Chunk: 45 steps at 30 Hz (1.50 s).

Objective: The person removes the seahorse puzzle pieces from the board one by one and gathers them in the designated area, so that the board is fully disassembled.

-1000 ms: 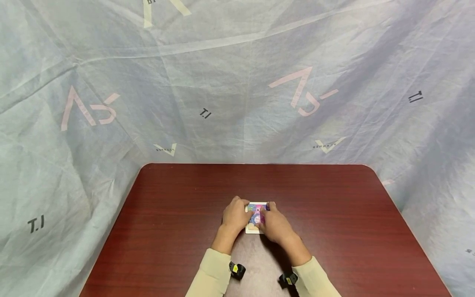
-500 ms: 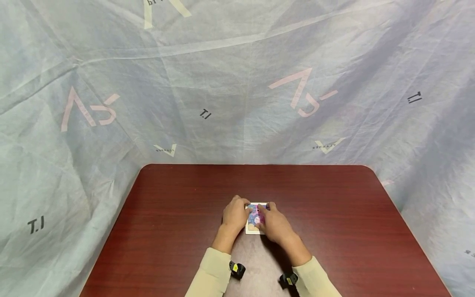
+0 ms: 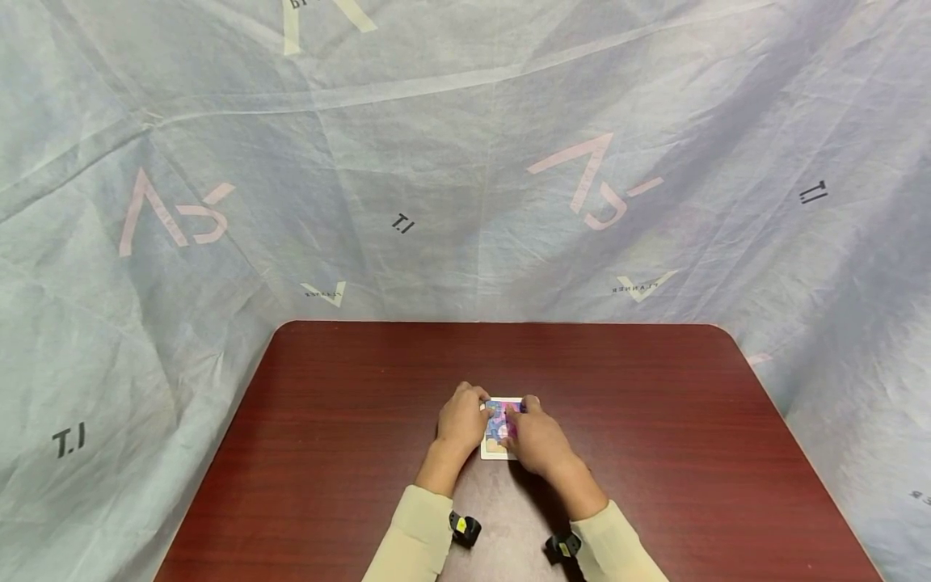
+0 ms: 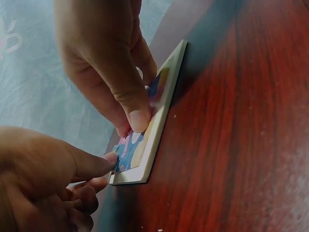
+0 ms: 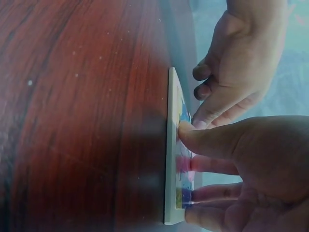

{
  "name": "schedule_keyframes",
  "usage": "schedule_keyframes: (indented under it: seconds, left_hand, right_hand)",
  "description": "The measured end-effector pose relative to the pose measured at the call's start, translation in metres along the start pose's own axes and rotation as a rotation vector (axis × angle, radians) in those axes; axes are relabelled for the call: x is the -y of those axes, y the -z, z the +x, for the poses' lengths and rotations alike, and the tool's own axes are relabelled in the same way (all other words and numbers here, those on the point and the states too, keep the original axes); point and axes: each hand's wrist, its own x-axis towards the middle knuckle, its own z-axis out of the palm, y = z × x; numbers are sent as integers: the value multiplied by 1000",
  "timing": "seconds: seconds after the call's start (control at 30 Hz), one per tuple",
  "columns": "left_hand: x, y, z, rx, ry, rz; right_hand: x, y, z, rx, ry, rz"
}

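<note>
A small sliding picture puzzle (image 3: 495,445) lies flat near the middle of the table, its blue and pink picture set inside a white frame. My left hand (image 3: 461,420) holds the left edge. In the left wrist view its thumb (image 4: 110,158) touches a corner of the picture, with its other fingers curled beside the frame. From the right side my right hand (image 3: 544,443) grips the puzzle. Its thumb (image 5: 189,134) rests on the picture near the close rim, and several fingertips touch the picture and far edge. Both hands cover parts of the picture.
The dark red wood-grain table (image 3: 349,436) extends around the puzzle on all sides. Behind it and at both sides hangs a pale grey printed cloth (image 3: 451,178). Black camera mounts (image 3: 465,529) sit at the beige sleeves (image 3: 410,533).
My left thumb has drawn back slightly toward the left edge. The right index finger has shifted a little on the picture, whose colours near the upper left look different. The frame stays in place.
</note>
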Motion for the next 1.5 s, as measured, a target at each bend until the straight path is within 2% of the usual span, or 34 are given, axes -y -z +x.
schedule_keyframes:
  seconds: [0.43,0.67,1.0,1.23,1.5]
  left_hand:
    - [-3,6,0,11,-33,-62]
    - [-2,5,-3,30,-23,-27]
    - [2,1,-3,-7,-60,-31]
    - [1,5,-4,-82,-71,-63]
    - [3,5,-5,-62,-66,-129]
  right_hand:
    - [3,5,3,1,0,-10]
    - [4,4,2,-3,10,-14]
    - [5,6,0,-12,29,-67]
    - [6,5,-1,-38,38,-93]
    - [6,5,-4,-10,21,-55]
